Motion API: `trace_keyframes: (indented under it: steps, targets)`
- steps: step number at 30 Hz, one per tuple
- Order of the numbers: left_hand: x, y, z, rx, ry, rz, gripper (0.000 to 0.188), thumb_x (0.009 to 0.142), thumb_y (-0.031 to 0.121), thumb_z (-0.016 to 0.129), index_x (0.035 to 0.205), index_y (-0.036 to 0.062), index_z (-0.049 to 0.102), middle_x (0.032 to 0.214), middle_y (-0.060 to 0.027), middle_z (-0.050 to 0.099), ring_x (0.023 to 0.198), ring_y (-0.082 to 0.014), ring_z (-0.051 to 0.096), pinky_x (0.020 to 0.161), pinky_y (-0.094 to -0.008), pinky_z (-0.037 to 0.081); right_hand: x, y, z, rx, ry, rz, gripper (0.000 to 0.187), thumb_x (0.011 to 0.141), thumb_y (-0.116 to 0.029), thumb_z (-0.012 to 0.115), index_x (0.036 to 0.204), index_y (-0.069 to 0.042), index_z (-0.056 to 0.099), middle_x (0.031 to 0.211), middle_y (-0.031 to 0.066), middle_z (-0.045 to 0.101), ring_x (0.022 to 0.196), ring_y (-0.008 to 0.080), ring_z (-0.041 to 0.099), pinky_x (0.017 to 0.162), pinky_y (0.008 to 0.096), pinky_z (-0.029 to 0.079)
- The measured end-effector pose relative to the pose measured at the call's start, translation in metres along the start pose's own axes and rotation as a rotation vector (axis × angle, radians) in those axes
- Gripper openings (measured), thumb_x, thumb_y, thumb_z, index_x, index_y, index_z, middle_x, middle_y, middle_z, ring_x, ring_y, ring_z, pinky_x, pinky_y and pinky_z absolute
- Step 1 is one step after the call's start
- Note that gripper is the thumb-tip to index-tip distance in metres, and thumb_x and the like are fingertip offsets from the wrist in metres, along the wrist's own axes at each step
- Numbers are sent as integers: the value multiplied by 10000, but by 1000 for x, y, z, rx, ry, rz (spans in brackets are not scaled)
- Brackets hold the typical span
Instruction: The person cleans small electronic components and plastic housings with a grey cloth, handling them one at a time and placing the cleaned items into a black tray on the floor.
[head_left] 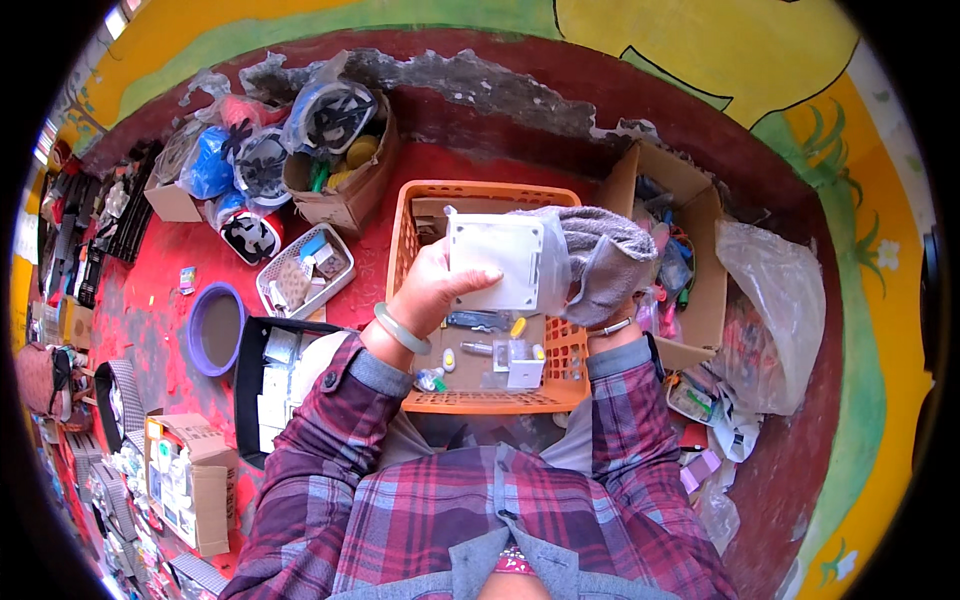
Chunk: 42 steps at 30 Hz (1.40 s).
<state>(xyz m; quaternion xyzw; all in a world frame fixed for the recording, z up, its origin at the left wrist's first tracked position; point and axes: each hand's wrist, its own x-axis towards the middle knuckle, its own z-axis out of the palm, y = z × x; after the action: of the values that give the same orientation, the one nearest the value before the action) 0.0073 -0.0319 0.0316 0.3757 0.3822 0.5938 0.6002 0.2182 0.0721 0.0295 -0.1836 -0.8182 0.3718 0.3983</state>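
My left hand [432, 292] grips a flat, square white plastic panel [498, 250] by its left edge, the thumb lying across its face. A grey cloth [612, 262] is bunched over my right hand [610, 312], which is closed in it; most of those fingers are hidden. Between panel and cloth a piece of clear plastic film [555, 268] shows against the panel's right edge. Both hands are above an orange plastic basket [490, 402]. Inside the basket lie a small white box [525, 374], yellow-and-white pieces [448, 360] and other small items.
An open carton of mixed goods [705, 215] stands right of the basket, with a clear plastic bag [775, 300] beside it. At left are a white basket [335, 285], a purple tub [215, 330] and a black box [248, 395]. Bagged goods and another carton [340, 200] line the wall.
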Motion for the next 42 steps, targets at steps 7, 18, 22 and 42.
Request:
trace_keyframes:
  steps: [7, 18, 22, 42]
  targets:
    - [3, -9, -5, 329, -41, 1, 461, 746, 167, 734, 1123, -23, 552, 1027, -66, 628, 928, -134, 580, 833, -278, 461, -27, 36, 17, 1176, 199, 485, 515, 831, -283, 671, 1254, -65, 475, 1213, 81, 536, 1057, 201, 541, 919, 339, 455]
    - [6, -18, 1, 119, -54, -53, 437, 749, 169, 722, 1105, -24, 556, 1016, -67, 626, 927, -129, 577, 838, -285, 461, -10, 13, 36, 728, 422, 410, 192, 907, -129, 576, 1059, -17, 614, 947, 33, 643, 832, 115, 604, 751, 238, 496]
    - [5, -15, 11, -101, -47, -83, 432, 782, 132, 698, 1147, -13, 518, 1045, -77, 614, 967, -150, 583, 845, -293, 473, -14, 22, 38, 606, 588, 351, 189, 914, -123, 577, 1062, -14, 617, 933, -7, 621, 830, 83, 555, 748, 225, 459]
    - [4, -5, -10, 24, 26, -159, 494, 707, 152, 729, 1131, -5, 531, 1002, -84, 630, 885, -172, 630, 782, -311, 525, -24, 43, -64, 1025, 709, 360, 599, 777, -503, 656, 1170, -62, 556, 1120, 42, 603, 994, 200, 579, 924, 348, 457]
